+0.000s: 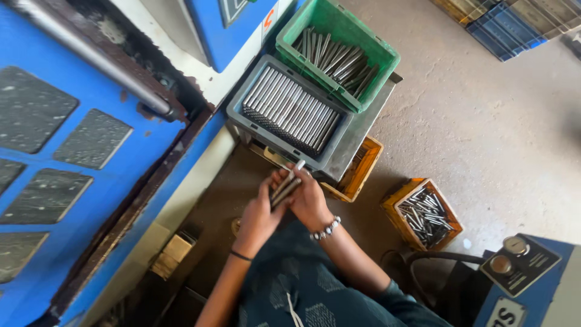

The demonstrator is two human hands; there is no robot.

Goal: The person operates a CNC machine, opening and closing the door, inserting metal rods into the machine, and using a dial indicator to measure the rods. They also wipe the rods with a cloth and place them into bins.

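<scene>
My left hand [259, 213] and my right hand [310, 200] are pressed together around a small bundle of metal rods [287, 183], whose ends stick out above my fingers. Both hands grip the bundle, just below the near edge of a grey crate [242, 100]. The grey crate holds a neat row of shiny metal rods [290, 109] lying side by side. A beaded bracelet is on my right wrist and a thin dark band on my left.
A green crate [387, 60] with loose rods stands behind the grey one. An orange crate [393, 206] of short rods sits on the concrete floor at right, another orange crate [369, 163] under the metal stand. A blue machine [72, 200] fills the left; a blue control box [526, 272] is at lower right.
</scene>
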